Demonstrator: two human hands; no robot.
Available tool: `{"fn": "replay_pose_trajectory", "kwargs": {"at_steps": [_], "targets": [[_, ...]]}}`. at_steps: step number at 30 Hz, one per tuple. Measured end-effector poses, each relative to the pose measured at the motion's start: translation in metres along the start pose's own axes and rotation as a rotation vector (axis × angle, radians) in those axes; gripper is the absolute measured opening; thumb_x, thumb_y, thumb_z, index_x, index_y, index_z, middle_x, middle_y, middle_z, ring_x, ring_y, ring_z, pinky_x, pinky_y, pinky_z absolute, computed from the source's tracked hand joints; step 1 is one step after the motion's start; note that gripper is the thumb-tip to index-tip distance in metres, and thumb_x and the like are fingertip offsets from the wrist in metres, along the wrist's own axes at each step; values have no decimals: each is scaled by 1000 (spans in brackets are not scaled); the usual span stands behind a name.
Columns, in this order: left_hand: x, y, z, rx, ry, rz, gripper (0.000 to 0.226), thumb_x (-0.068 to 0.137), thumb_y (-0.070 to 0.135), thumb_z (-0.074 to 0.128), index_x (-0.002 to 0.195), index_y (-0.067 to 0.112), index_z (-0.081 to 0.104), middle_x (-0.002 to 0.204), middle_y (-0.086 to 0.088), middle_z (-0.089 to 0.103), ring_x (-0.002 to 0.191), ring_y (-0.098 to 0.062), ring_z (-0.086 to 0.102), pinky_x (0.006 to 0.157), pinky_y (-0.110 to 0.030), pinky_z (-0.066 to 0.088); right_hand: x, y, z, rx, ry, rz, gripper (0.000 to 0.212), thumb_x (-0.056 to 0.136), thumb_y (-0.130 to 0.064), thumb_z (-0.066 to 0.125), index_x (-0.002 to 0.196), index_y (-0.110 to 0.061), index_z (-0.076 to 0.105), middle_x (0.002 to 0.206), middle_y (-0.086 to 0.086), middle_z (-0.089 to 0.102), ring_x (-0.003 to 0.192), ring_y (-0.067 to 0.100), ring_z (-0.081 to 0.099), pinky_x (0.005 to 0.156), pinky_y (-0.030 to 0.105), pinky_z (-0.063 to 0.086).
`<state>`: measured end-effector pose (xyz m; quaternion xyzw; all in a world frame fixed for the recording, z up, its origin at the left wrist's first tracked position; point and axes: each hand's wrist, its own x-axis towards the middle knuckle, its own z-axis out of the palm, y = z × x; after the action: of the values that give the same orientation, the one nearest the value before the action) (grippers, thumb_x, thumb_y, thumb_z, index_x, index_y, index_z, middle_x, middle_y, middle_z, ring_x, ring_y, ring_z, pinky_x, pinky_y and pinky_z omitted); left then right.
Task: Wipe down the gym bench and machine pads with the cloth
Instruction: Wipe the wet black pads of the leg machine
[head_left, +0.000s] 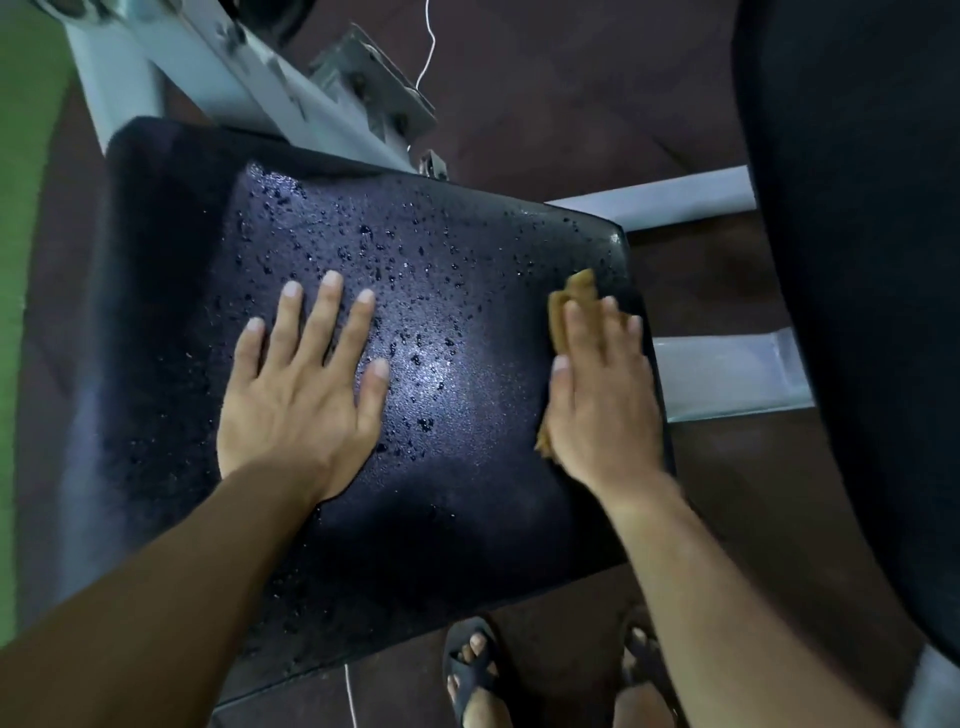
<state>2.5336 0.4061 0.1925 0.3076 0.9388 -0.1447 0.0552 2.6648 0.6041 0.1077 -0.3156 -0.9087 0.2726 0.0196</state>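
The black padded bench (447, 249) fills the view, its textured vinyl beaded with water droplets that glint near the middle. The left hand (306, 395) lies flat on it, fingers straight and spread. Apart from it, the right hand (602, 395) presses a folded tan cloth (571, 296) flat onto the pad near its right edge.

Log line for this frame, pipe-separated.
left hand flat on wet pad | right hand presses cloth at pad's right edge | droplets unwiped
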Motion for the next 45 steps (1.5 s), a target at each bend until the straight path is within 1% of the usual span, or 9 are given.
{"fn": "replay_pose_trajectory", "kwargs": {"at_steps": [7, 13, 19, 23, 26, 30, 34, 38, 45], "targets": [[0, 1, 1, -8, 4, 10, 61, 98, 54, 1, 153, 31, -9, 162, 4, -12, 149, -22, -7, 119, -45, 2, 90, -5, -1, 131, 97, 113, 55, 98, -34, 27, 151, -21, 26, 159, 11, 19, 147, 35, 14, 121, 43, 8], [0, 2, 0, 6, 5, 0, 60, 97, 53, -3, 151, 32, -15, 161, 4, -16, 149, -22, -11, 119, -44, 0, 136, -40, -2, 33, 92, -39, 52, 91, -30, 35, 141, -18, 42, 146, 16, 39, 132, 37, 35, 113, 47, 27], [1, 3, 1, 16, 13, 0, 62, 97, 51, -1, 153, 28, -10, 162, 4, -13, 149, -21, -9, 119, -44, 4, 77, -103, 11, 40, 35, -331, 53, 94, -31, 37, 146, -23, 37, 156, 12, 29, 143, 40, 24, 115, 52, 25], [2, 4, 1, 22, 12, -2, 64, 98, 51, 3, 155, 23, 0, 163, 3, -5, 150, -21, -2, 119, -46, 11, 7, -93, 8, 80, -47, -433, 53, 96, -30, 41, 149, -29, 32, 160, 3, 22, 148, 31, 15, 116, 48, 24], [1, 4, 0, 27, 6, -6, 63, 98, 50, 9, 155, 23, 8, 163, 1, 4, 149, -23, 6, 117, -47, 16, -12, -52, 8, 27, -23, -344, 55, 93, -25, 44, 148, -26, 34, 159, 7, 26, 147, 32, 20, 114, 50, 29], [2, 3, 1, 34, 0, -6, 63, 98, 50, 9, 155, 24, 7, 163, 1, 5, 149, -24, 7, 117, -47, 15, 23, -6, 2, -9, 57, -31, 57, 94, -27, 33, 150, -19, 30, 158, 15, 24, 145, 38, 21, 111, 55, 30], [2, 3, 3, 31, 2, -11, 63, 98, 51, 8, 155, 25, 5, 163, 1, 3, 149, -24, 6, 118, -47, 14, 89, -23, 1, 79, 119, 146, 59, 92, -33, 28, 149, -19, 32, 157, 16, 25, 144, 42, 20, 116, 52, 22], [2, 2, 4, 27, 10, -8, 63, 97, 51, 7, 154, 25, 2, 163, 2, 2, 149, -23, 5, 118, -47, 13, 117, -76, 9, 19, 125, -46, 56, 91, -32, 35, 144, -18, 40, 153, 16, 32, 139, 42, 29, 112, 52, 26], [2, 3, 5, 21, 27, -18, 65, 98, 50, 9, 155, 20, 7, 163, 3, 3, 149, -22, 6, 117, -46, 14, 15, -100, 11, 106, -41, -369, 53, 97, -30, 39, 150, -27, 31, 162, 4, 18, 149, 31, 11, 118, 47, 17]]}}
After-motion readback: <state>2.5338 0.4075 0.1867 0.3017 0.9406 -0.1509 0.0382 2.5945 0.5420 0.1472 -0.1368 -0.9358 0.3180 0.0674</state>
